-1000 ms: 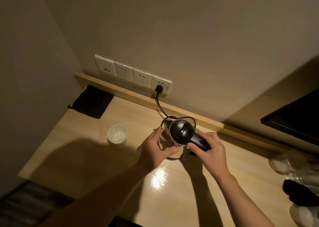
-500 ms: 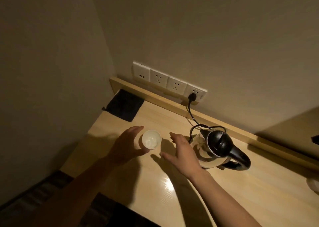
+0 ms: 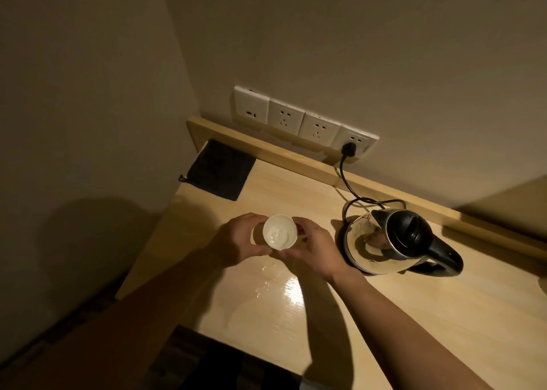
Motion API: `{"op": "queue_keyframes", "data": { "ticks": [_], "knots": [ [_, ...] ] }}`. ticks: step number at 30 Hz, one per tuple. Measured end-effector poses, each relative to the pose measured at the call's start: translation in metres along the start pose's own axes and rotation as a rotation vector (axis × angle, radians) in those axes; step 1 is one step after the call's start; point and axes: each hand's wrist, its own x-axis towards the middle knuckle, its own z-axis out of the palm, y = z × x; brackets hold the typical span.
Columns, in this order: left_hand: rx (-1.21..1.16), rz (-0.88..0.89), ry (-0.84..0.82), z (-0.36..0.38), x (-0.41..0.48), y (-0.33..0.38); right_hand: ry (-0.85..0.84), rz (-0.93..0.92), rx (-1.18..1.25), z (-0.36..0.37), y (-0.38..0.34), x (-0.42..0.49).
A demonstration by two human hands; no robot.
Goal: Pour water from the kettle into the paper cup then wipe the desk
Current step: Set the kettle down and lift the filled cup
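The left hand [image 3: 239, 238] is curled round the left side of the paper cup [image 3: 279, 231], and the right hand [image 3: 313, 250] is curled round its right side, so both hands grip the little white cup between them. The cup sits in the middle of the pale wooden worktop [image 3: 384, 315], and its open top faces up. Something wet and shiny shows inside it. Just in front of the hands, a wet patch [image 3: 272, 283] glints on the worktop where the light hits it. To the right of the right hand stands the kettle [image 3: 393, 241], near but not touching. It is shiny metal with a black lid and a black handle that sticks out to the right. A black cord [image 3: 346, 179] loops from behind the kettle up to a plug in the last of four white wall sockets [image 3: 305, 120]. In the far left corner of the worktop, against the wall, lies a dark cloth [image 3: 220, 169], flat and well apart from the cup. The room is dim, and the arms throw long shadows.
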Motion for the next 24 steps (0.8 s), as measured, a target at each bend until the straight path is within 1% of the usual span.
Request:
{"op": "queue_keyframes", "data": {
  "ticks": [4,12,17,21,24],
  "knots": [
    [0.011,-0.070,-0.039,0.002,0.008,-0.001,0.014,-0.002,-0.010,0.002,0.000,0.002],
    [-0.005,-0.071,-0.028,0.000,0.016,-0.006,0.026,-0.008,-0.046,0.001,-0.003,0.010],
    [-0.027,-0.035,-0.013,-0.018,0.033,0.001,0.041,-0.019,-0.044,-0.012,-0.010,0.029],
    [-0.047,0.026,-0.028,-0.039,0.060,0.010,0.084,-0.031,-0.033,-0.023,-0.015,0.053],
    [-0.062,0.035,-0.038,-0.053,0.083,0.017,0.113,-0.021,-0.010,-0.032,-0.018,0.073]
  ]
}}
